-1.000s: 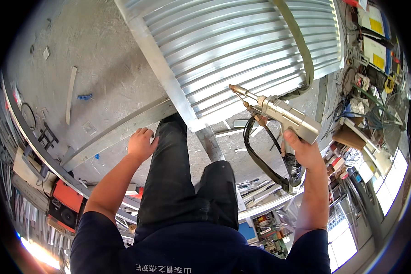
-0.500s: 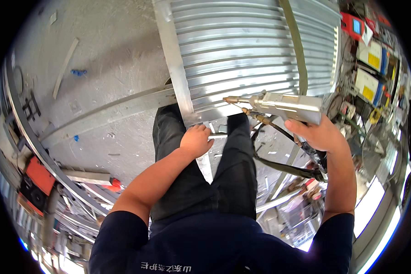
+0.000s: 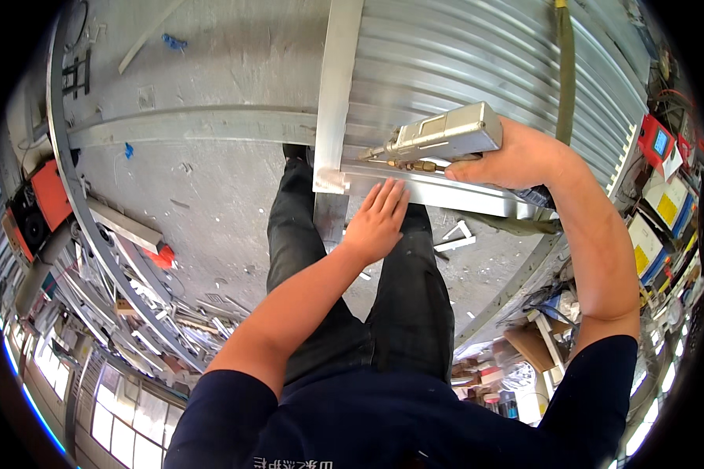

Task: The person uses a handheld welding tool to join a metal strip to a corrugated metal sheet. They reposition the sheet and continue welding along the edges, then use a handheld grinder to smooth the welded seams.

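My right hand (image 3: 516,156) grips a grey metal welding gun (image 3: 442,137) with a brass nozzle that points left at the corner of a corrugated metal panel (image 3: 461,55). My left hand (image 3: 377,219) lies flat, fingers apart, against the panel's lower edge bar (image 3: 446,191), just below the nozzle. An upright square metal bar (image 3: 335,94) meets that lower bar right at the nozzle tip. A yellow-green hose (image 3: 565,70) runs up across the panel behind my right hand. My black trouser legs stand on the concrete floor below.
A long metal beam (image 3: 188,127) lies across the concrete floor at the left. A curved metal rail (image 3: 78,211) sweeps along the left side, with an orange machine (image 3: 43,195) beyond it. Metal offcuts (image 3: 454,238) lie near my feet. Red and yellow machines (image 3: 661,172) stand at the right.
My view has closed in on the panel corner. My left hand rose from beside my leg onto the lower bar. My right hand brought the gun's nozzle down to the joint.
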`<state>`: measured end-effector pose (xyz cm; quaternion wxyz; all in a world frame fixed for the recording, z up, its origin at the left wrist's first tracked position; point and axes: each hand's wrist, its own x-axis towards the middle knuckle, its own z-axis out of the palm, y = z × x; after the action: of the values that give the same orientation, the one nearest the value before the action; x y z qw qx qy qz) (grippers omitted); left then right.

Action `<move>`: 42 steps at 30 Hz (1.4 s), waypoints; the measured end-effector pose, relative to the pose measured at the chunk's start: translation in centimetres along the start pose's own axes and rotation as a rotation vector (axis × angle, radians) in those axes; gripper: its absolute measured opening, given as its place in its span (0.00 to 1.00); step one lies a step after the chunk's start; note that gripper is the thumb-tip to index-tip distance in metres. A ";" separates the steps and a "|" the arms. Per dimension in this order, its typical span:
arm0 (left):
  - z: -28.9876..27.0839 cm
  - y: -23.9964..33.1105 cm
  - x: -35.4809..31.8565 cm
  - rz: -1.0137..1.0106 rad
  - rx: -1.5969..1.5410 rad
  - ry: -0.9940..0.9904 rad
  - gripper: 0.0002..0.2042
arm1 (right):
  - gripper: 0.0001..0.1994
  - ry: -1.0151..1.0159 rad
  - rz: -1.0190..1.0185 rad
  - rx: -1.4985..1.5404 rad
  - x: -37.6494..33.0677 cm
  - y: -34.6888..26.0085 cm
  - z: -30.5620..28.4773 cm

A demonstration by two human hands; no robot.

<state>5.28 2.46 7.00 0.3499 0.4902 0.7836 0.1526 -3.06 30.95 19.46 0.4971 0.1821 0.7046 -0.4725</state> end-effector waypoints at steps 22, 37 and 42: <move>2.9 -1.4 4.0 0.125 0.266 0.202 0.15 | 0.24 -0.091 0.063 0.014 5.3 0.0 3.3; 3.5 -1.6 4.0 0.112 0.287 0.187 0.17 | 0.27 -0.132 0.097 0.033 5.7 0.0 3.2; 3.0 -1.6 4.0 0.118 0.271 0.141 0.17 | 0.28 -0.105 0.119 -0.009 5.6 0.2 3.3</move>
<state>5.20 4.90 2.36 0.2150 0.5662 0.7895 0.0997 -3.62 27.08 14.29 0.5613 0.1964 0.6675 -0.4480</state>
